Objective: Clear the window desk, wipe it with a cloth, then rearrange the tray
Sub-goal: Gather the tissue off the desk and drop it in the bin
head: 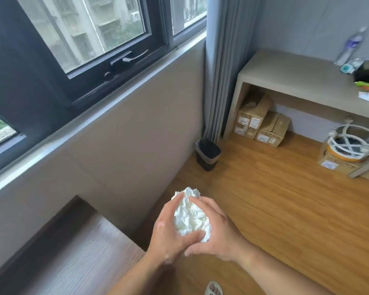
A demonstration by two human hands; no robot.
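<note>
A crumpled white wad of tissue (190, 216) is pressed between both my hands over the wooden floor. My left hand (168, 228) cups its left side and my right hand (217, 231) wraps its right side, thumb across the bottom. The dark wood window desk (73, 252) shows only as a bare corner at the lower left, under the window. No tray can be made out.
A small black waste bin (208, 154) stands on the floor by the grey curtain (224, 67). A beige side table (290, 81) at the right carries a bottle and clutter, with cardboard boxes (262, 124) under it. A sandalled foot (213, 289) shows at the bottom.
</note>
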